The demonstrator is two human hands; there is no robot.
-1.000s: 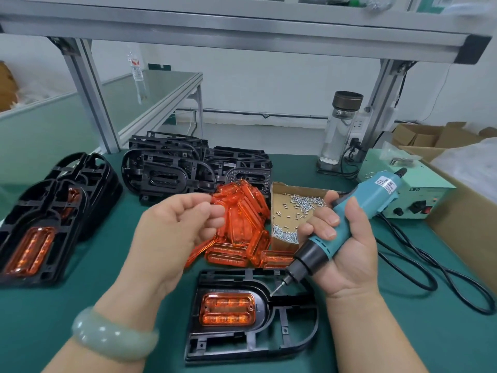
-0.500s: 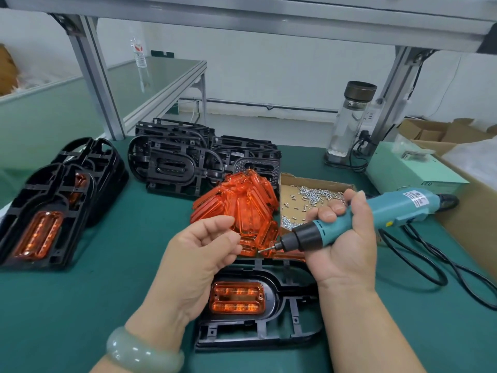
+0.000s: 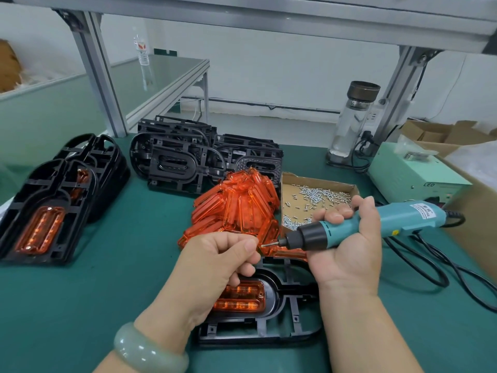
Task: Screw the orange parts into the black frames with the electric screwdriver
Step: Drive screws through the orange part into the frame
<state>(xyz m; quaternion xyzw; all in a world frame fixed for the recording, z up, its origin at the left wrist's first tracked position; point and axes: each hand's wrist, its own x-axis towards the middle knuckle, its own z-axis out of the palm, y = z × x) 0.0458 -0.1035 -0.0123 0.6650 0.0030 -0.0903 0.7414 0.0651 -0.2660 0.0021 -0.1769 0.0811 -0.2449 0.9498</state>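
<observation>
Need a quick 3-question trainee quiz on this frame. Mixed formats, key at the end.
1. True or false: the bit of the electric screwdriver is pressed into the black frame lying under the hands.
2. The loose screws lie in: A) a cardboard tray, B) a glass bottle, C) a plastic bag.
3. Fill in: the ___ hand grips the screwdriver.
Key: 1 false, the bit is held above the frame, pointing sideways at the fingertips of the left hand. 2 A. 3 right, the right hand.

right hand [image 3: 349, 255] grips screwdriver [image 3: 398, 220] | left hand [image 3: 215, 262] curled at its bit (held level) | black frame [image 3: 285, 331] beneath
</observation>
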